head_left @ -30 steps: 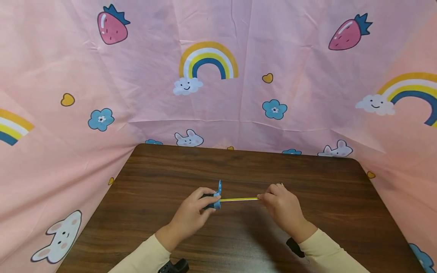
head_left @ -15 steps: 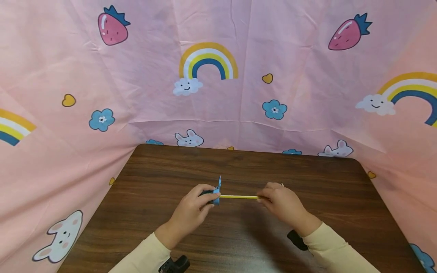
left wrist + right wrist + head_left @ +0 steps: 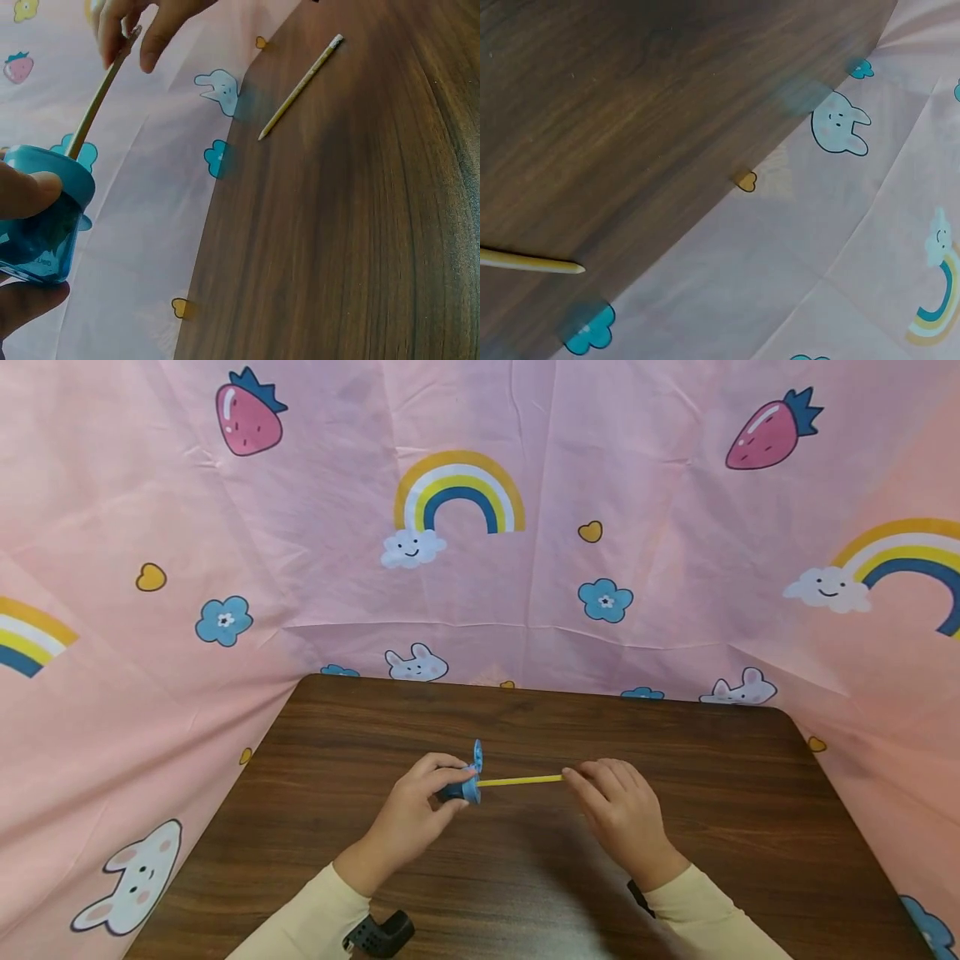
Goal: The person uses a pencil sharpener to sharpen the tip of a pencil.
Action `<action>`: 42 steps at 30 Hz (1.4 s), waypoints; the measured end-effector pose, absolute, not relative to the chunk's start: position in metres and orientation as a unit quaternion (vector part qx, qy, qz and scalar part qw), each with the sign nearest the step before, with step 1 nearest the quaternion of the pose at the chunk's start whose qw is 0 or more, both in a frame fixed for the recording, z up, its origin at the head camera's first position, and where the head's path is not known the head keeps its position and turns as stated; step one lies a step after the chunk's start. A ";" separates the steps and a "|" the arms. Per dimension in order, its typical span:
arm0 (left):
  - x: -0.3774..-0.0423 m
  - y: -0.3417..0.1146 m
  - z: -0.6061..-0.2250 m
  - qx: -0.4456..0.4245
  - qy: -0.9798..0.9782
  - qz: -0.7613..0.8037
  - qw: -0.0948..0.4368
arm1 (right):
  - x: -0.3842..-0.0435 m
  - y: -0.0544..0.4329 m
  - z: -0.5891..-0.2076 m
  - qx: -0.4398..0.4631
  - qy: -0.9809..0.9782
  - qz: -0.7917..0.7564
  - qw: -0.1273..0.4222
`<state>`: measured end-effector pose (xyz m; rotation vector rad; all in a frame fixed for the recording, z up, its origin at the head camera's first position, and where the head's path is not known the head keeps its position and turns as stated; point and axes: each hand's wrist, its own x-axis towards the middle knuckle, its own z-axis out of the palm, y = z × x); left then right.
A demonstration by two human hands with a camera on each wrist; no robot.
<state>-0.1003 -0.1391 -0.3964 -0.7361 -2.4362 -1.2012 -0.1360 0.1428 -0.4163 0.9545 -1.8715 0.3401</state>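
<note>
With the left hand (image 3: 405,810) gripping the blue sharpener (image 3: 46,234), the right hand (image 3: 626,814) has rolled slightly, pinching the outer end of the pencil (image 3: 520,781) that spans between both hands into the sharpener, so turning apparently continues.

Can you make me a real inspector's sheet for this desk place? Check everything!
Surface: brown wood-grain table.
Job's things: blue container, flap raised; yellow pencil, one end hidden at the container's mouth.
Clutter: second pencil lying on the table, point toward the far edge.
Hands: left hand grips the container; right hand has fingers at the yellow pencil's outer end, firm pinch unclear.
Cables: nothing seen.
Surroundings: pink printed cloth behind and on both sides.
</note>
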 end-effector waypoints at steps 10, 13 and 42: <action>-0.102 -0.137 -0.399 -0.317 -0.854 -0.360 0.203 | -0.132 0.142 -0.403 0.370 -0.828 0.174 0.383; -0.106 -0.137 -0.400 -0.352 -0.846 -0.320 0.242 | -0.131 0.144 -0.393 0.341 -0.880 0.221 0.246; -0.103 -0.138 -0.397 -0.313 -0.849 -0.375 0.200 | -0.139 0.147 -0.410 0.395 -0.804 0.145 0.420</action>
